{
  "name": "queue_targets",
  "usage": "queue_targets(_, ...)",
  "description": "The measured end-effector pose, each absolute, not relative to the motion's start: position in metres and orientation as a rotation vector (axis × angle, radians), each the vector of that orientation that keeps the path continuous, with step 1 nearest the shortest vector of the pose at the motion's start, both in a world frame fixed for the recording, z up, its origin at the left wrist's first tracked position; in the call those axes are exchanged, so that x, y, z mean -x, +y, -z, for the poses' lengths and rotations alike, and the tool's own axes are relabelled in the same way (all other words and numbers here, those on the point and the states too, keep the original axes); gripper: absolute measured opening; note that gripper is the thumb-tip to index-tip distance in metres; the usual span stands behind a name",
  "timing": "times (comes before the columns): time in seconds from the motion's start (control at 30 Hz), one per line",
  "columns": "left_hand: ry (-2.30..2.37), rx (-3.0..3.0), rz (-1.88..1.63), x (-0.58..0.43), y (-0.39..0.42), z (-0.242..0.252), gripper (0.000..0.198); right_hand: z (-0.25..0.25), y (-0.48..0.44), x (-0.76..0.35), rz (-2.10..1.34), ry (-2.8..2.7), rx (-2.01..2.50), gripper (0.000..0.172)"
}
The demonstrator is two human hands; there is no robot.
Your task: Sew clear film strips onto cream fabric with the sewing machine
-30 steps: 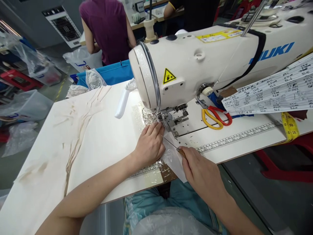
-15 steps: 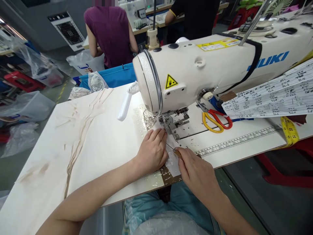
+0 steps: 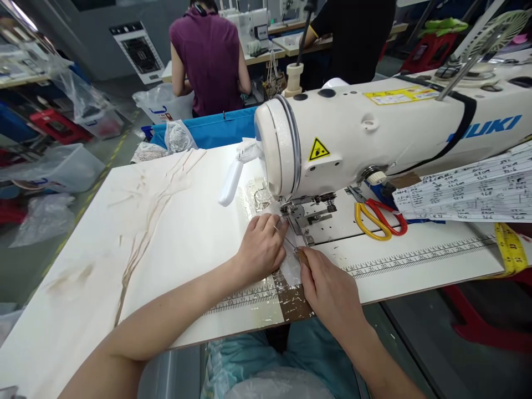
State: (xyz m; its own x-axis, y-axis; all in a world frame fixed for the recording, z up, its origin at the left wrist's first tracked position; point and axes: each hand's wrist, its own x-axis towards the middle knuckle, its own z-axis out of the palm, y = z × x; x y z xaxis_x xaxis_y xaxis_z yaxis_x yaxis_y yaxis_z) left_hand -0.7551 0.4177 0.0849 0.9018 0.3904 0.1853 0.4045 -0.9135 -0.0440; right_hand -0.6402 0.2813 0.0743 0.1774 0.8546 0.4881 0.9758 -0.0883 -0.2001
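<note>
My left hand [image 3: 262,246] presses with curled fingers on a thin white fabric piece [image 3: 291,269], just in front of the presser foot area of the white sewing machine [image 3: 332,138]. My right hand [image 3: 330,285] is closed round the brown handle of a thin metal-shafted tool [image 3: 302,256]. Its shaft points up and left toward my left fingertips, over the fabric. The tip's exact contact is too small to make out. Brown tape [image 3: 296,303] lies under the fabric at the table's front edge.
Scissors with yellow and red handles [image 3: 374,220] lie right of the needle area, near handwritten paper strips [image 3: 465,191] and a yellow measuring tape [image 3: 510,249]. Wrinkled beige fabric [image 3: 137,249] lies at left. A person in purple [image 3: 208,61] sits beyond the table.
The view has shifted, so the machine and table appear farther right and slightly lower. Both hands stay close together at the fabric, the right still holding the tool.
</note>
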Motion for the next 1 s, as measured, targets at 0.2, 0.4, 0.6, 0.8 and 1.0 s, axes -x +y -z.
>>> queue_targets(0.2, -0.55, 2.876, 0.288, 0.757, 0.43, -0.081, 0.037, -0.074, 0.278, 0.641, 0.263, -1.654, 1.943, 0.034)
queue_targets(0.4, -0.467, 2.981, 0.332, 0.758, 0.416, -0.084, 0.039, -0.074, 0.275, 0.646, 0.209, -1.646, 1.913, 0.033)
queue_targets(0.6, -0.443, 2.988, 0.342, 0.757, 0.41, -0.081, 0.045, -0.073, 0.263, 0.639, 0.193, -1.639, 1.884, 0.032)
queue_targets(0.8, -0.433, 2.988, 0.265, 0.758, 0.409, -0.082, 0.046, -0.075, 0.244, 0.621, -0.085, -1.433, 1.938, 0.029)
queue_targets(1.0, -0.485, 2.991, 0.266, 0.758, 0.402, -0.082, 0.046, -0.075, 0.238, 0.61, -0.379, -1.283, 1.912, 0.029)
